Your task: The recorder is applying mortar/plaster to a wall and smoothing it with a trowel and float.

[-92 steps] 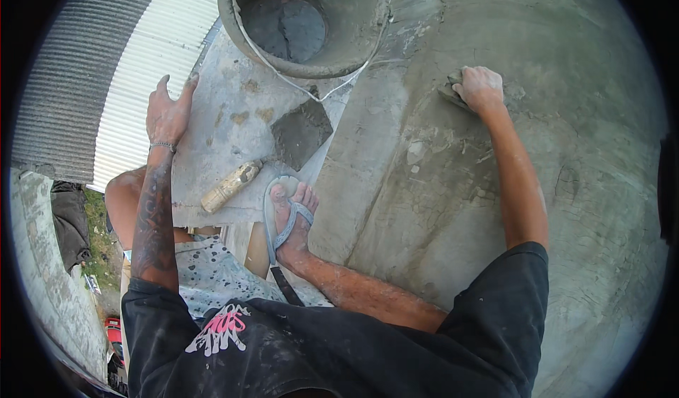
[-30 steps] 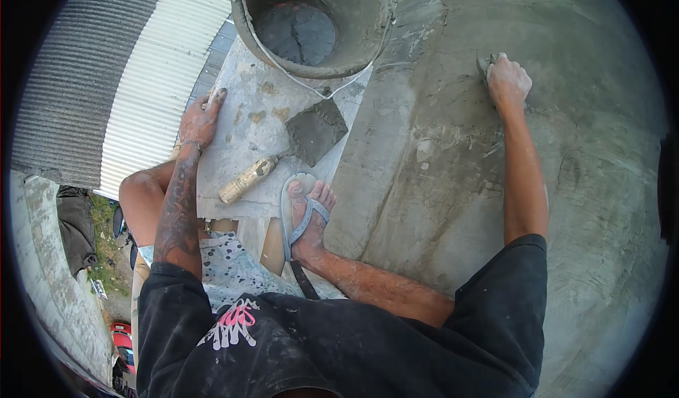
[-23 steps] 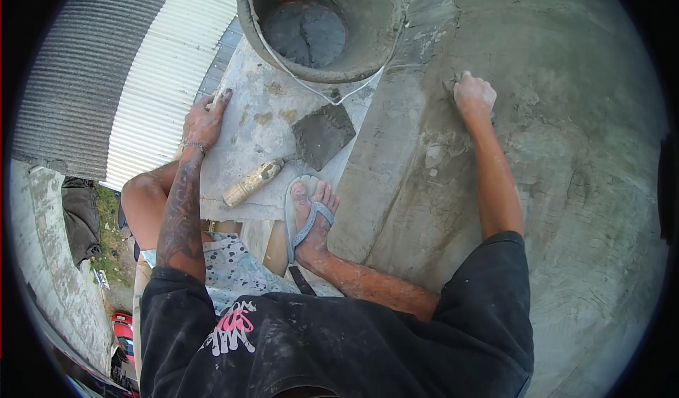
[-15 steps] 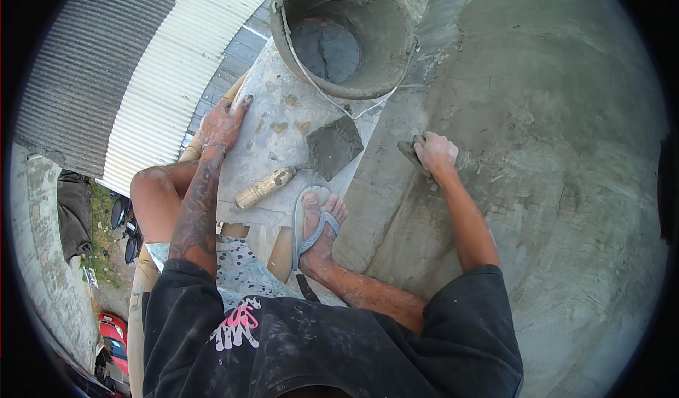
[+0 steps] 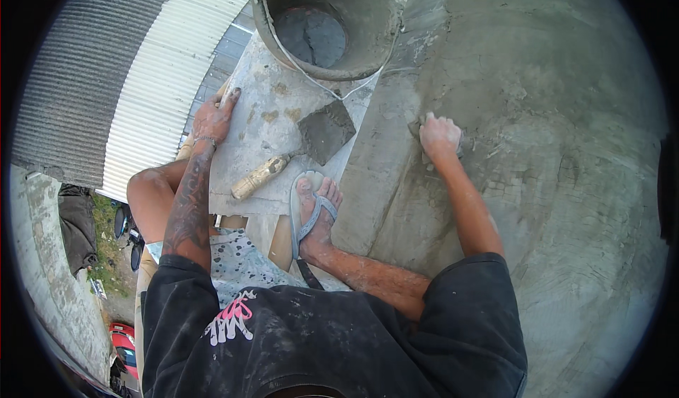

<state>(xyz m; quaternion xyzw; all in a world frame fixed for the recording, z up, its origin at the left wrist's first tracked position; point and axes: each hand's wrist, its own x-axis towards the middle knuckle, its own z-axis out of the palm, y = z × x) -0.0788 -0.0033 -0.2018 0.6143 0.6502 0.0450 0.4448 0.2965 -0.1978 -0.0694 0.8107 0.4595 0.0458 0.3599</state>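
Observation:
My right hand (image 5: 440, 135) is closed over a small flat pad (image 5: 416, 127), cement-grey, and presses it to the wet cement wall (image 5: 537, 143). The fingers hide most of the pad, so its exact kind is unclear. At the left, my left hand (image 5: 213, 120) grips the edge of a pale, stained board (image 5: 244, 140), thumb on top and fingers partly hidden. A trowel (image 5: 325, 133) with a square, cement-coated blade and worn wooden handle lies on the board between my hands, touched by neither. Beyond it stands a bucket (image 5: 378, 34) with a wire handle, wet cement at its bottom.
My sandalled foot (image 5: 315, 214) rests by the board's near right corner. Bamboo poles (image 5: 281, 246) show below the board. Left of it are corrugated roofs (image 5: 152, 94) and a drop to the ground, where a red car (image 5: 124, 341) stands.
My right hand has slid the pad slightly right and turned over it, covering more of it. My left hand keeps its grip on the board. The whole view has shifted a little.

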